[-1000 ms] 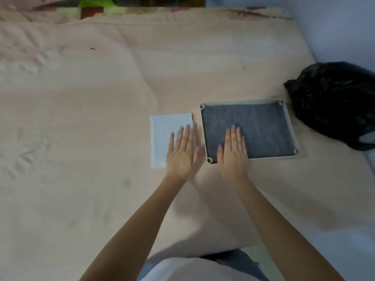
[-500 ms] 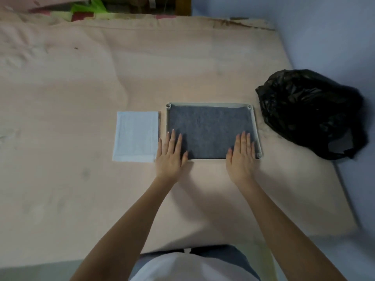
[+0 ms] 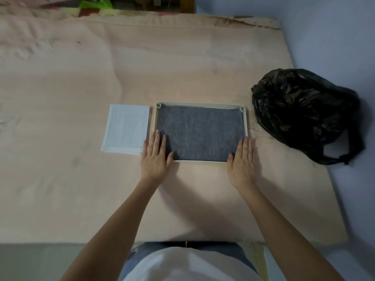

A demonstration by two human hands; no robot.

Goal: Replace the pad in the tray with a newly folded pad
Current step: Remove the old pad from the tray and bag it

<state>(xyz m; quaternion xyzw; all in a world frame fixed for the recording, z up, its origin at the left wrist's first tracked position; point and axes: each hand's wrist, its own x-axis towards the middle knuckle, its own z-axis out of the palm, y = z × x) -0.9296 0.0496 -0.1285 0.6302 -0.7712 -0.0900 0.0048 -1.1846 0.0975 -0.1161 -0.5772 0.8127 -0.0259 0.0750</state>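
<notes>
Tray (image 3: 246, 122), centre: grey pad (image 3: 200, 132) seated inside, left hand (image 3: 156, 157) and right hand (image 3: 242, 161) flat, fingers straight, on its near corners; white pad (image 3: 126, 129) just left, outside; whether the swap is done cannot be told.

Both bare forearms are reaching forward from the bottom of the view, angling slightly inward toward each other. Left hand (image 3: 155, 157) is lying palm down, fingers straight and close together, thumb spread to the right, fingertips pointing away from the body. Right hand (image 3: 242, 161) is mirroring it, palm down, fingers straight and together, thumb out to the left. Hands are staying well apart, level with each other. Neither hand is curling around anything.
</notes>
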